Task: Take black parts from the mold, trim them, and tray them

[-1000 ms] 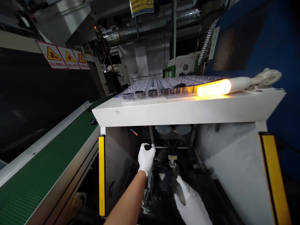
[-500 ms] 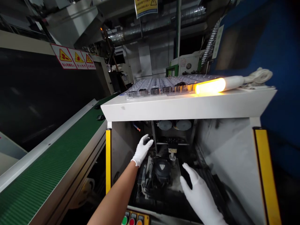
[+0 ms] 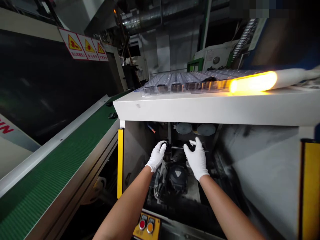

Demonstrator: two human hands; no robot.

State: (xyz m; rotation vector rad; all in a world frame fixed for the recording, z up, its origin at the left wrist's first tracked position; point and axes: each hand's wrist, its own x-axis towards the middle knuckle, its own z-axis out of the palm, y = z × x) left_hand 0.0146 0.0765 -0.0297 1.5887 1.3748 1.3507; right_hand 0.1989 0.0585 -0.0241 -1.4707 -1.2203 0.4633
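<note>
Both of my hands wear white gloves and reach into the grey-walled machine bay. My left hand is closed, thumb and fingers curled around a small black part at the left end of a thin metal bar. To its right, my right hand has its thumb and fingers at either side of another small black part, one finger raised. The parts' exact shape is too dark to make out, and the gloves cover some of them. Below the hands sits a dark motor-like unit.
Two round grey discs hang behind the hands. Overhead is a white shelf with clear plastic trays and a lit orange lamp. A green conveyor belt runs at left. Yellow posts flank the bay; a button box is below.
My right hand has moved forward, up and inward to the black part on the right. My left hand has closed at the left part. The view has shifted slightly.
</note>
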